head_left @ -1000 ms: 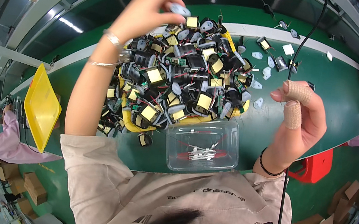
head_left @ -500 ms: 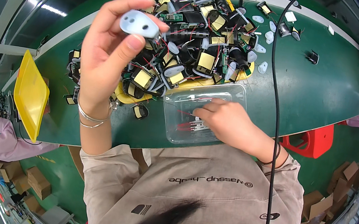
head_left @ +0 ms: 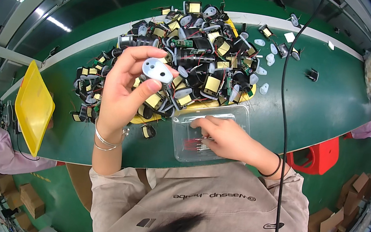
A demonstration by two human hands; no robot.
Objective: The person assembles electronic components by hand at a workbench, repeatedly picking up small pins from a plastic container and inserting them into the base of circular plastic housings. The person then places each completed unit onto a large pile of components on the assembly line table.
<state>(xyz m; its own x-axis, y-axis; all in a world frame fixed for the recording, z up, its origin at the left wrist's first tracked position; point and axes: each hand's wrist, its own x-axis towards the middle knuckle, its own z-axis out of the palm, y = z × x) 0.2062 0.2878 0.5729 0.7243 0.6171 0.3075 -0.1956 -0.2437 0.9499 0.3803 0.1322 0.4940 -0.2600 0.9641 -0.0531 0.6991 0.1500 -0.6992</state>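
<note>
My left hand (head_left: pixel 124 90) is raised over the near left of the pile. Its thumb and fingers grip a small device by its light grey-blue end cap (head_left: pixel 158 70), which has dark round holes and faces up. My right hand (head_left: pixel 230 139) reaches into a clear plastic box (head_left: pixel 180 152) at the table's near edge. Its index finger and thumb are apart, beside small white parts with red wires (head_left: pixel 195 144) in the box. Behind both hands a big heap of black devices (head_left: pixel 193 62) with yellow pads, circuit boards and wires lies over a yellow tray (head_left: pixel 246 97).
Loose grey-blue caps (head_left: pixel 270 59) lie right of the heap. A black cable (head_left: pixel 284 107) hangs down across the right side. On the left, a yellow tray (head_left: pixel 33 107) stands tilted. A red stool (head_left: pixel 316 157) is beyond the table edge. A co-worker (head_left: pixel 7 152) sits far left.
My left hand appears lower and further right, still holding the device. In the box, my right hand's index finger and thumb have spread apart. The whole view has shifted slightly.
</note>
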